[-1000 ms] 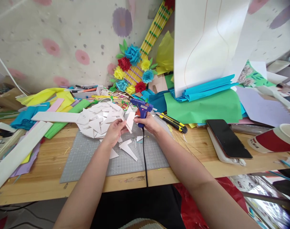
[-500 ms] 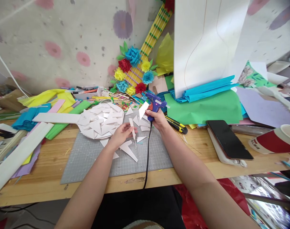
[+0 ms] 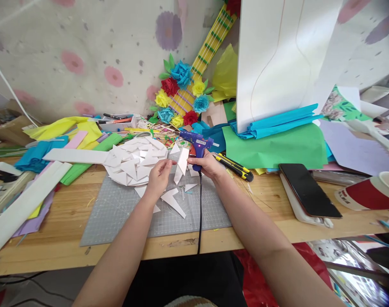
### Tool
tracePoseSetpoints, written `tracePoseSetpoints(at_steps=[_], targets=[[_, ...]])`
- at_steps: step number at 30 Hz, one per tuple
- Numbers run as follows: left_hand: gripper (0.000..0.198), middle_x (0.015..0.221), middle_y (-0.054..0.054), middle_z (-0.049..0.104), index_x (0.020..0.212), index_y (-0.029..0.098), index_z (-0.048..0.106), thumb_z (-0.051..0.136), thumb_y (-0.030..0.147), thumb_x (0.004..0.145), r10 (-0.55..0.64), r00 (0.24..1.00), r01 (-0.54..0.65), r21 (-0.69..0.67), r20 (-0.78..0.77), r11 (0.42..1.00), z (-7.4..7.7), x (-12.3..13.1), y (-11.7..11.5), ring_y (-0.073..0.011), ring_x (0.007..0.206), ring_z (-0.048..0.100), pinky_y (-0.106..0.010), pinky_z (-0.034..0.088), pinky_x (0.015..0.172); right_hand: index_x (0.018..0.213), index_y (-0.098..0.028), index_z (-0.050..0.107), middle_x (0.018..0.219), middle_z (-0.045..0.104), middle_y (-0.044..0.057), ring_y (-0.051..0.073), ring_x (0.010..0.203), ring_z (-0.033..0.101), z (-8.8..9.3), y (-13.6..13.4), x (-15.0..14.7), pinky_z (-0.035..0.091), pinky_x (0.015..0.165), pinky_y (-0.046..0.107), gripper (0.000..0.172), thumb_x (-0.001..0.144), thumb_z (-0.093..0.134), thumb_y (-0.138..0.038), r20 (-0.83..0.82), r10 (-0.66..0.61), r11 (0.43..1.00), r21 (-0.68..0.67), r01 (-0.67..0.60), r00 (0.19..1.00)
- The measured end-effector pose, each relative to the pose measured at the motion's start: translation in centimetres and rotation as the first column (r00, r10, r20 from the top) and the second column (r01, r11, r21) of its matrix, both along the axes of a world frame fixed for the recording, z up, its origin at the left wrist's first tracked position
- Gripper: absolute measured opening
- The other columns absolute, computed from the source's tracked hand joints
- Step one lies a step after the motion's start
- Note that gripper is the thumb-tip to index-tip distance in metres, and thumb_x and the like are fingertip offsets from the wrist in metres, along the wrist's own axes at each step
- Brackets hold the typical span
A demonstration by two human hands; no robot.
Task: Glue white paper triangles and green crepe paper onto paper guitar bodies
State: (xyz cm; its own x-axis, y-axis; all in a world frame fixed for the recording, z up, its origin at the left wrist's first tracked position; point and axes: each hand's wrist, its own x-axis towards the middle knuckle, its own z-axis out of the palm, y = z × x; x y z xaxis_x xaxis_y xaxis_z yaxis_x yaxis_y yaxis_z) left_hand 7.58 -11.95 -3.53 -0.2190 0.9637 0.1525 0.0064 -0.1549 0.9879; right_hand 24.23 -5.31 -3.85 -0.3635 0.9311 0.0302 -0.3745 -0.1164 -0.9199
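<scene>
My right hand (image 3: 210,164) grips a blue hot glue gun (image 3: 199,146) with a small red light showing; its cord hangs to the table edge. White angular pieces (image 3: 181,165) stand in front of that hand, at the tip of its thumb. Facing them, my left hand (image 3: 160,174) is closed in a pinch; whatever its fingertips hold is too small to tell. Left of my hands lies a white guitar-like shape (image 3: 133,164), its round body covered with overlapping white pieces. More white scraps (image 3: 173,202) lie on the grey cutting mat (image 3: 117,224).
A yellow-black utility knife (image 3: 234,167) lies right of my right hand. Farther right are a phone (image 3: 309,189) and a paper cup (image 3: 370,192). Behind stand a flower-decorated yellow guitar (image 3: 181,100) and a white board (image 3: 271,55). Coloured paper (image 3: 274,147) and long white strips (image 3: 28,209) lie around.
My hands have come closer together. The white piece from my left hand now appears against the one by my right thumb. The glue gun has shifted slightly left and down.
</scene>
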Motion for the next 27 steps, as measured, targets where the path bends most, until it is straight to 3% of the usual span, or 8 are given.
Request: tracePoseSetpoints(at_steps=[2, 5, 7, 10, 13, 17, 21, 27], targets=[[0.023, 0.082, -0.004, 0.066, 0.079, 0.017, 0.067, 0.066, 0.039, 0.077, -0.089, 0.971, 0.119, -0.125, 0.224, 0.985, 0.3, 0.2, -0.1, -0.014, 0.077, 0.061, -0.025, 0.049, 0.071, 0.079, -0.018, 0.059, 0.073, 0.063, -0.003, 0.011, 0.064, 0.059, 0.2, -0.2, 0.0, 0.05, 0.065, 0.025, 0.044, 0.044, 0.085, -0.024, 0.013, 0.017, 1.0, 0.022, -0.017, 1.0], [0.022, 0.08, -0.005, 0.067, 0.088, 0.014, 0.066, 0.067, 0.034, 0.078, -0.235, 0.843, 0.391, -0.251, 0.484, 0.886, 0.7, 0.0, -0.3, -0.012, 0.069, 0.061, -0.023, 0.05, 0.063, 0.078, -0.017, 0.058, 0.071, 0.061, -0.003, 0.01, 0.059, 0.057, 0.1, -0.3, -0.1, 0.048, 0.06, 0.025, 0.042, 0.047, 0.085, -0.025, 0.023, 0.088, 0.994, 0.057, -0.089, 0.996], [0.023, 0.082, -0.008, 0.069, 0.093, 0.012, 0.067, 0.065, 0.031, 0.081, -0.286, 0.783, 0.496, -0.277, 0.553, 0.823, 0.8, -0.2, -0.4, -0.0111, 0.069, 0.062, -0.021, 0.05, 0.062, 0.078, -0.017, 0.058, 0.068, 0.059, -0.004, 0.009, 0.055, 0.055, 0.0, -0.4, -0.2, 0.046, 0.056, 0.025, 0.041, 0.049, 0.084, -0.028, 0.042, 0.144, 0.988, 0.057, -0.146, 0.989], [0.024, 0.089, -0.011, 0.07, 0.099, 0.01, 0.068, 0.061, 0.028, 0.084, -0.309, 0.744, 0.552, -0.285, 0.592, 0.784, 0.8, -0.5, -0.5, -0.0121, 0.073, 0.064, -0.019, 0.051, 0.061, 0.079, -0.017, 0.058, 0.07, 0.06, -0.003, 0.009, 0.057, 0.055, -0.3, -0.5, -0.4, 0.045, 0.057, 0.024, 0.042, 0.049, 0.085, -0.028, 0.052, 0.13, 0.99, 0.047, -0.132, 0.99], [0.022, 0.091, -0.011, 0.07, 0.098, 0.008, 0.067, 0.057, 0.025, 0.087, -0.271, 0.737, 0.527, -0.276, 0.619, 0.804, 0.9, -0.5, -0.4, -0.0137, 0.078, 0.066, -0.02, 0.054, 0.064, 0.079, -0.016, 0.059, 0.073, 0.061, -0.002, 0.008, 0.061, 0.055, -0.3, -0.4, -0.5, 0.045, 0.058, 0.023, 0.043, 0.048, 0.085, -0.03, 0.076, 0.069, 0.997, 0.039, -0.072, 0.995], [0.018, 0.089, -0.009, 0.071, 0.093, 0.01, 0.065, 0.052, 0.023, 0.09, -0.086, 0.74, 0.331, -0.251, 0.667, 0.91, 1.2, -0.6, 0.0, -0.0138, 0.084, 0.068, -0.02, 0.056, 0.07, 0.075, -0.017, 0.059, 0.067, 0.059, -0.001, 0.008, 0.055, 0.051, 0.1, -0.1, 0.4, 0.038, 0.046, 0.021, 0.04, 0.057, 0.079, -0.046, 0.125, -0.017, 0.999, 0.049, 0.011, 0.992], [0.015, 0.088, -0.006, 0.07, 0.092, 0.011, 0.064, 0.053, 0.022, 0.09, 0.001, 0.709, 0.222, -0.224, 0.705, 0.949, 1.5, -1.1, 0.3, -0.0145, 0.088, 0.068, -0.024, 0.057, 0.078, 0.067, -0.017, 0.059, 0.061, 0.057, 0.0, 0.007, 0.048, 0.046, 0.7, -0.1, 1.8, 0.034, 0.04, 0.02, 0.044, 0.065, 0.07, -0.059, 0.194, 0.086, 0.987, 0.116, -0.109, 0.977], [0.012, 0.079, -0.003, 0.068, 0.085, 0.013, 0.061, 0.058, 0.024, 0.087, 0.031, 0.725, 0.209, -0.263, 0.688, 0.942, 1.6, -1.1, 0.2, -0.0117, 0.076, 0.067, -0.027, 0.057, 0.08, 0.062, -0.017, 0.057, 0.058, 0.058, 0.0, 0.007, 0.044, 0.044, 1.2, -0.8, 1.8, 0.035, 0.04, 0.021, 0.05, 0.065, 0.066, -0.065, 0.307, 0.201, 0.959, 0.133, -0.251, 0.93]])
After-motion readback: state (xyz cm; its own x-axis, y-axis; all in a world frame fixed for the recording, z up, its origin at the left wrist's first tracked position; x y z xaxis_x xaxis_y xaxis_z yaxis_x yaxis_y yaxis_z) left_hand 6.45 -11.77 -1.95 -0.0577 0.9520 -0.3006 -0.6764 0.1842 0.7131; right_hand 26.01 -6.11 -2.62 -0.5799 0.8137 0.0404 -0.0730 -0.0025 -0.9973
